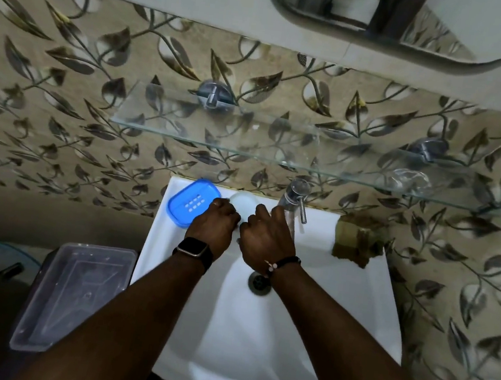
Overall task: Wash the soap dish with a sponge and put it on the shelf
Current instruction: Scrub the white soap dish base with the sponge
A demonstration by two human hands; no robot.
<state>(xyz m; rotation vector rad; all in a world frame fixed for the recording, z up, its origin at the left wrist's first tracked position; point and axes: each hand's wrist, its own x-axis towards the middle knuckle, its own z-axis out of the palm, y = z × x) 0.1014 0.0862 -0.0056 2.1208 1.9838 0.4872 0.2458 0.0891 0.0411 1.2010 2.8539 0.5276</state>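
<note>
White sink (356,297) against leaf-patterned tiles (66,88). Left of the tap (295,198), on the back rim, blue soap dish (192,203), lying flat. Just beside it, left hand (215,223); under the tap, right hand (265,239); fingers of both curled under, hold impossible to tell. Right of the tap, brown sponge (358,239). Above the tap, glass shelf (218,129).

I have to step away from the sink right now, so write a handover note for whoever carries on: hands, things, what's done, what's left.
Left hand: over the basin beside the soap dish, fingers curled; can't tell if it holds anything.
Right hand: next to it, below the tap; grip also unclear.
Soap dish: blue, on the sink's back left rim, white soap beside it.
Sponge: back right rim, not in hand.
Shelf: glass, above the sink; dish not on it.
Done: no scrubbing visible.
Left: take sponge, scrub, rinse, shelve.
</note>
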